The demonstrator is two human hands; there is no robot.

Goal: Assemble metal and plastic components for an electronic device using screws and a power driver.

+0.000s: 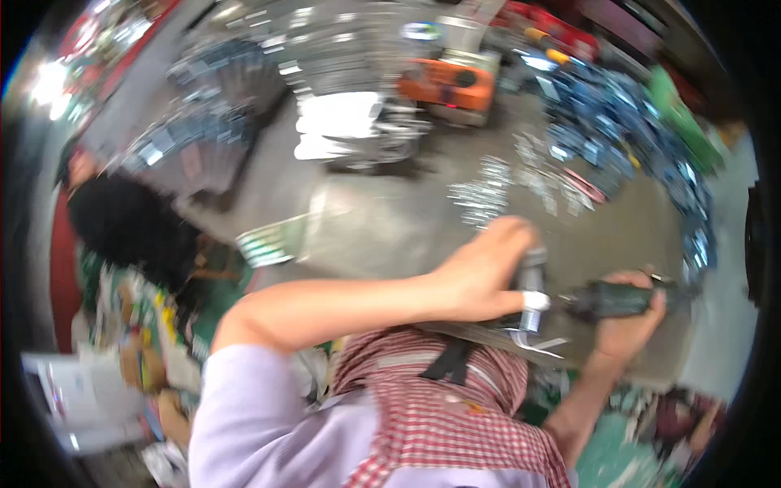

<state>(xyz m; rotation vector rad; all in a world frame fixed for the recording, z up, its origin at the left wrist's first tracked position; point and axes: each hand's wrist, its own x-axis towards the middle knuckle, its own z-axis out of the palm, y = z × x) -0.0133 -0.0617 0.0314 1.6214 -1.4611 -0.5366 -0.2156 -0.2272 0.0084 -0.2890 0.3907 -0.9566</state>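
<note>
My left hand (488, 264) is closed on a small silvery metal piece (533, 272) near the table's front edge. White wrapping covers the tip of its thumb. In my right hand (633, 325) is a dark electric screwdriver (610, 299), its fingers wrapped round the body. The tool lies level, with its tip pointing left at the metal piece; blur hides whether the two touch. Just beyond my left hand, many small shiny metal parts (484, 191) lie in a loose heap on the grey table (643, 244).
Bluish metal pieces (598, 122) are piled along the right. An orange device (449, 84) stands at the back, beside stacked silvery parts (350, 122). More grey parts (191, 142) fill the far left. A person (130, 228) is at the left; a pink-handled tool (587, 185) lies right of centre.
</note>
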